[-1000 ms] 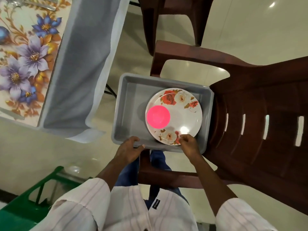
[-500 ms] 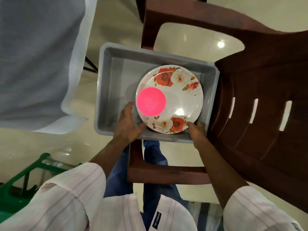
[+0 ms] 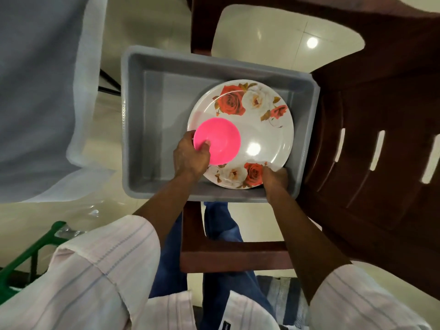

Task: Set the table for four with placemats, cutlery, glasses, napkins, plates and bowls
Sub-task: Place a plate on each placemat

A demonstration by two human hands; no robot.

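Pinching the bowl (image 3: pixel 219 141) by its left rim with left hand (image 3: pixel 190 158), gripping the plate (image 3: pixel 257 129) beneath by its near edge with right hand (image 3: pixel 273 177).

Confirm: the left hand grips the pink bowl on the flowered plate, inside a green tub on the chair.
Wrong colour: the head view shows a grey tub, not green. The left hand grips the pink bowl on the flowered plate.

One round pink plastic bowl (image 3: pixel 219 141), pinched by the left fingers (image 3: pixel 206 144); one round white rose-printed plate (image 3: pixel 259 129), at the right fingers (image 3: pixel 277 173); one grey rectangular plastic tub (image 3: pixel 147 115) around both; one dark-brown plastic chair (image 3: pixel 381 103) beyond.
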